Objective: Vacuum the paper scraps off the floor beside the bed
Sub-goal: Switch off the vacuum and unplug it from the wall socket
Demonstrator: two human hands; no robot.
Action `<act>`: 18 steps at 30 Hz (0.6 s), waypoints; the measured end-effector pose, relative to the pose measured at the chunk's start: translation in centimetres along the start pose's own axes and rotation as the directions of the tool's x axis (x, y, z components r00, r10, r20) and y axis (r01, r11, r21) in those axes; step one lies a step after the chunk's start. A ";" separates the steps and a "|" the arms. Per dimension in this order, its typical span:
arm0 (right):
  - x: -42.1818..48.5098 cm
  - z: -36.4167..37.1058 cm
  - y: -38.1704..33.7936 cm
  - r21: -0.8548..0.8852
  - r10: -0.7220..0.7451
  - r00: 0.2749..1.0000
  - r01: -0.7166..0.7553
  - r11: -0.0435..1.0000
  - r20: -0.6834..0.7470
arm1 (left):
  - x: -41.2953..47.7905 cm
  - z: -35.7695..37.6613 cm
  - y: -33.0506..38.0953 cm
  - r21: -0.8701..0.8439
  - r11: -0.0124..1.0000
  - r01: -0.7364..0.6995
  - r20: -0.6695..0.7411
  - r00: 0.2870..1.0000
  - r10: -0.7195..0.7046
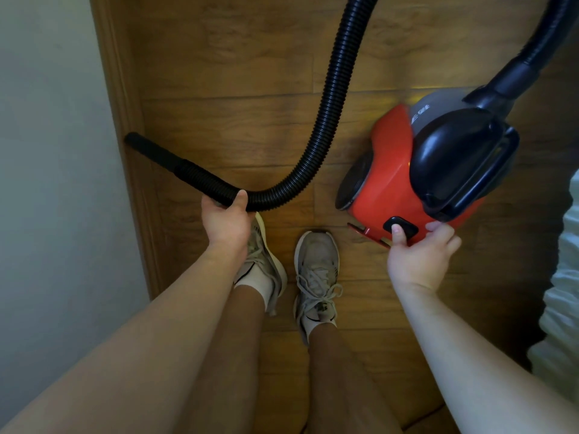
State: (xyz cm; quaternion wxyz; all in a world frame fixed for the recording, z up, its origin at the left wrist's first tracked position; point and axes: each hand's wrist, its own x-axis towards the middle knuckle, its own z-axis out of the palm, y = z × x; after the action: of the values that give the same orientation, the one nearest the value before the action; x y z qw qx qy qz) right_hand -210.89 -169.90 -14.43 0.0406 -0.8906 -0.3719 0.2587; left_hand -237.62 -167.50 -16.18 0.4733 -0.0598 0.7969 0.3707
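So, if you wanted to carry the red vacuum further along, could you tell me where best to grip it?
Probably the black carry handle on top of the red vacuum, reached from above: it arches along the body, seemingly with a gap beneath for fingers. The right hand is nearest, its thumb on the rear button; the left hand grips the hose.

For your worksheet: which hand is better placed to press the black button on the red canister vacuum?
The right hand: its thumb rests on the black button; left hand grips the black ribbed hose.
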 end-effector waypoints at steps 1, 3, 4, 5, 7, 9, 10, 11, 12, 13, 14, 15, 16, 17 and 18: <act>0.0 0.2 0.0 0.003 0.004 1.000 -0.004 1.000 -0.008 | 0.2 0.2 0.0 0.004 1.000 0.006 -0.006 1.000 -0.006; -0.1 0.5 0.1 0.014 0.011 1.000 -0.011 1.000 -0.018 | 0.6 0.6 -0.1 0.014 1.000 0.018 -0.013 1.000 -0.018; -0.2 0.5 0.1 0.019 0.014 1.000 -0.014 1.000 -0.020 | 0.7 0.8 -0.2 0.014 1.000 0.025 -0.014 1.000 -0.025; -0.2 0.6 0.1 0.023 0.015 1.000 -0.015 1.000 -0.022 | 0.8 1.0 -0.2 0.009 0.999 0.032 -0.014 0.999 -0.032; -0.3 0.6 0.1 0.021 0.015 1.000 -0.015 1.000 -0.024 | 1.0 1.3 -0.3 -0.002 0.999 0.048 -0.021 0.999 -0.048; -0.3 0.6 0.0 0.021 0.020 0.999 -0.019 1.000 -0.026 | 1.1 1.5 -0.3 -0.015 0.998 0.068 -0.035 0.997 -0.068; -0.3 0.5 0.0 0.023 0.020 0.999 -0.019 1.000 -0.029 | 1.2 1.6 -0.3 -0.026 0.997 0.076 -0.039 0.996 -0.077; -0.3 0.5 -0.1 0.023 0.018 0.999 -0.017 1.000 -0.032 | 1.4 1.6 -0.4 -0.037 0.996 0.083 -0.038 0.996 -0.084; -0.4 0.5 -0.1 0.021 0.018 0.999 -0.017 1.000 -0.034 | 1.4 1.6 -0.3 -0.044 0.995 0.089 -0.034 0.995 -0.091; -0.4 0.6 -0.1 0.020 0.018 0.999 -0.017 1.000 -0.036 | 1.5 1.7 -0.3 -0.047 0.994 0.094 -0.030 0.995 -0.096; -0.4 0.6 -0.1 0.020 0.018 0.999 -0.017 1.000 -0.036 | 1.6 1.7 -0.3 -0.051 0.994 0.099 -0.027 0.995 -0.100; -0.4 0.5 -0.1 0.021 0.019 0.999 -0.018 1.000 -0.036 | 1.6 1.7 -0.3 -0.059 0.993 0.102 -0.027 0.994 -0.104; -0.4 0.5 -0.1 0.023 0.020 0.999 -0.020 1.000 -0.034 | 1.6 1.7 -0.3 -0.067 0.992 0.106 -0.027 0.994 -0.108; -0.4 0.4 -0.1 0.025 0.023 0.999 -0.022 0.999 -0.031 | 1.6 1.7 -0.2 -0.075 0.991 0.107 -0.028 0.994 -0.110; -0.4 0.3 -0.1 0.026 0.023 0.999 -0.023 0.999 -0.027 | 1.6 1.8 -0.1 -0.082 0.991 0.109 -0.029 0.993 -0.112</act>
State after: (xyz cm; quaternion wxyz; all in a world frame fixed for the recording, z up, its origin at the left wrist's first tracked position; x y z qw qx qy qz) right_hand -211.34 -170.10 -14.54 0.0541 -0.8977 -0.3576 0.2515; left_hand -237.15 -166.06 -17.99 0.4770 -0.1290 0.7845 0.3747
